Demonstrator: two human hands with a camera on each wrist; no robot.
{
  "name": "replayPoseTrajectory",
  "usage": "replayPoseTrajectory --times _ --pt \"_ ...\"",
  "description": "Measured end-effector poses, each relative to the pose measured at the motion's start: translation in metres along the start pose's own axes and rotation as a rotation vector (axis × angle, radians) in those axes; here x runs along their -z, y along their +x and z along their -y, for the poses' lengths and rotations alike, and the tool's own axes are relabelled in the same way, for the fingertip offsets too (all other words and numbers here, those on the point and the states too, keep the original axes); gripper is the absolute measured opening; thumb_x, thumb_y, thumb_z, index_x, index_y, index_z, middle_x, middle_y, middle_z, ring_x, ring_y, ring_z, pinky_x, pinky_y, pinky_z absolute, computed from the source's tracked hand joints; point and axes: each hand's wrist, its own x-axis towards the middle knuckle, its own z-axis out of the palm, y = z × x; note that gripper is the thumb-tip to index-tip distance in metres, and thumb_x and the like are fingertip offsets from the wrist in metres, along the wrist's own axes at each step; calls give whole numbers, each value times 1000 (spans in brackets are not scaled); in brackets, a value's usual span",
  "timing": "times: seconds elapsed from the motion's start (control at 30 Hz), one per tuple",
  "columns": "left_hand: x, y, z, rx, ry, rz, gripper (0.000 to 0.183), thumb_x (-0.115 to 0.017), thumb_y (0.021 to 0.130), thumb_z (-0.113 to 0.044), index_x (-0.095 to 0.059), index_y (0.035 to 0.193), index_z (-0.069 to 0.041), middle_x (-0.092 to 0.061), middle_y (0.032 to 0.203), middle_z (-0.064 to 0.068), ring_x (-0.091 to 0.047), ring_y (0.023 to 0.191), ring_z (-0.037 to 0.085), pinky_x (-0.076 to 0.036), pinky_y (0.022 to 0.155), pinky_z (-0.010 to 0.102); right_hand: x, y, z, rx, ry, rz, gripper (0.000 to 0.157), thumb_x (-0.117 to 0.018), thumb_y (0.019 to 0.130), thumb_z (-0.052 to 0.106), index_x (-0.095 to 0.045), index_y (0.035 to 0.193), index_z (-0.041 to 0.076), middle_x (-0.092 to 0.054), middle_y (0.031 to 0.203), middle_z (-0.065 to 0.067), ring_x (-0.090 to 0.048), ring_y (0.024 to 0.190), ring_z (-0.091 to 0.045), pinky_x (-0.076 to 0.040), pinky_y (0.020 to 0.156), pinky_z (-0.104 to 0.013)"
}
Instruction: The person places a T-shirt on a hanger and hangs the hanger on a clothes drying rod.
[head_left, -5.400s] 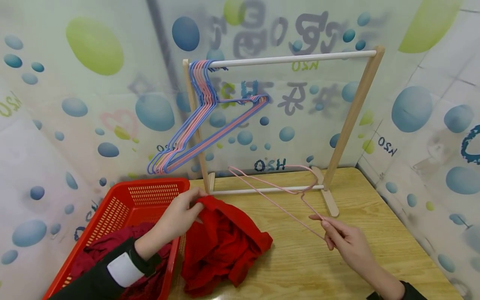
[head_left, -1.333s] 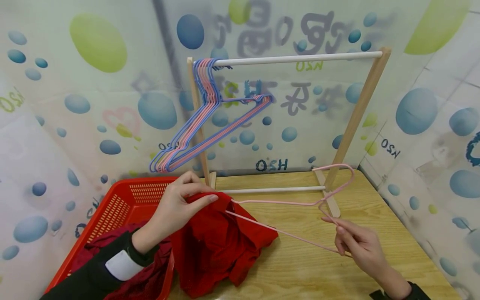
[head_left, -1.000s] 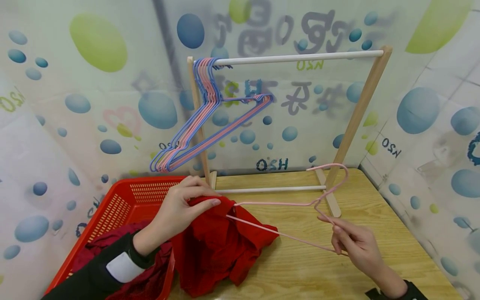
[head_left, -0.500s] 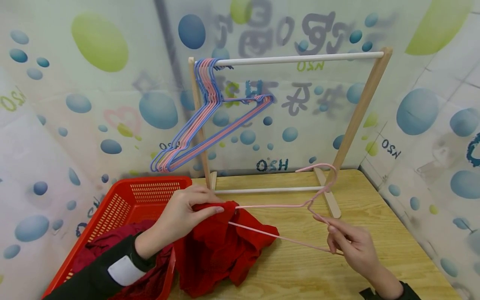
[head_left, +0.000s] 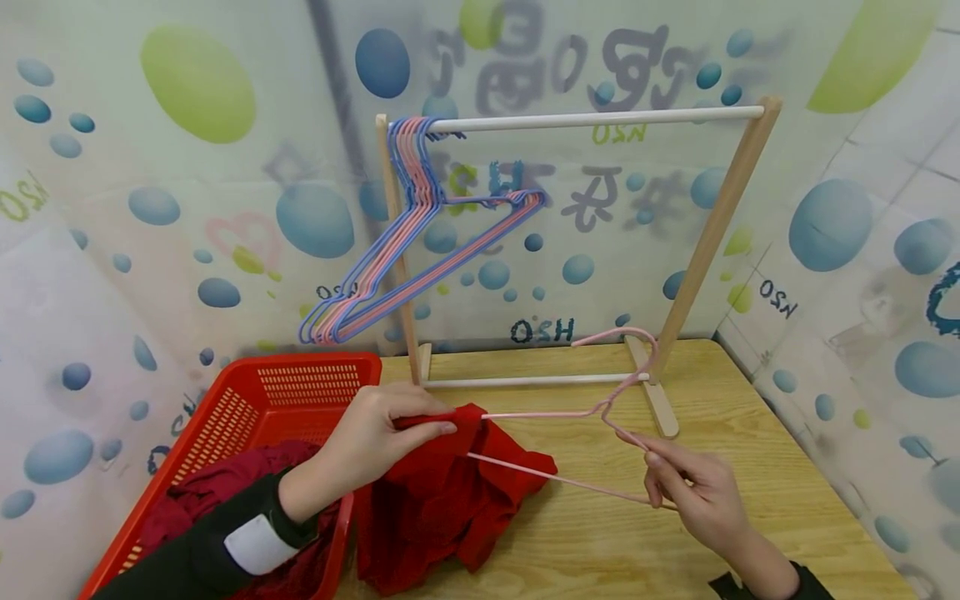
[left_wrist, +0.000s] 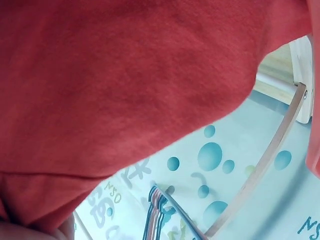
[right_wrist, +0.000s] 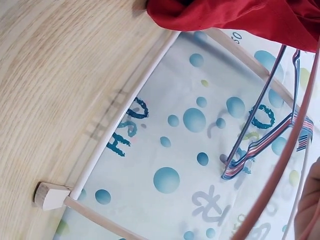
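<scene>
A crumpled red garment [head_left: 442, 517] lies on the table beside the basket. My left hand [head_left: 375, 446] pinches its upper edge between thumb and fingers. The same red cloth [left_wrist: 125, 85] fills most of the left wrist view. From the right, a pink hanger [head_left: 540, 414] reaches into the garment, and its far end is hidden in the cloth. My right hand [head_left: 697, 496] pinches the near end of the hanger, whose hook points up and left. In the right wrist view the hanger [right_wrist: 272, 185] crosses close to the camera.
A white-and-wood rack [head_left: 585, 119] stands at the back of the table [head_left: 615, 550]. Several blue and pink hangers [head_left: 420, 200] hang at its left end. At the left is a red plastic basket [head_left: 247, 400] with dark red cloth [head_left: 225, 492] inside.
My right hand first held the hanger apart from the garment. The hanger's far end has since gone into the cloth and moved further left. My left hand has shifted slightly right and down.
</scene>
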Motion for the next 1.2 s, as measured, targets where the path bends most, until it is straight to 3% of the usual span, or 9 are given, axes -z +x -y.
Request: replayPoseTrajectory --times 0.47,1.0,1.2 --pt "-5 1 -3 -40 26 30 17 -72 83 -27 -77 94 -15 -71 88 -11 -66 81 3 -49 74 19 -5 4 11 -27 -154 8 43 -44 82 -27 -62 118 -10 -51 58 9 -39 51 10 -27 45 -8" --pt "-10 5 -4 -66 8 49 16 -72 84 -23 -77 95 -13 -72 90 -8 -67 85 5 -49 75 19 -9 14 19 15 -187 10 42 -49 80 -26 -65 114 -7 -51 59 8 -36 48 8 -26 45 -8" --pt "-11 6 -3 -58 8 59 18 -71 85 -26 -77 95 -12 -72 90 -7 -68 85 6 -49 75 19 -11 16 21 9 -257 14 42 -51 80 -24 -67 113 -3 -51 59 12 -29 46 10 -22 45 -7"
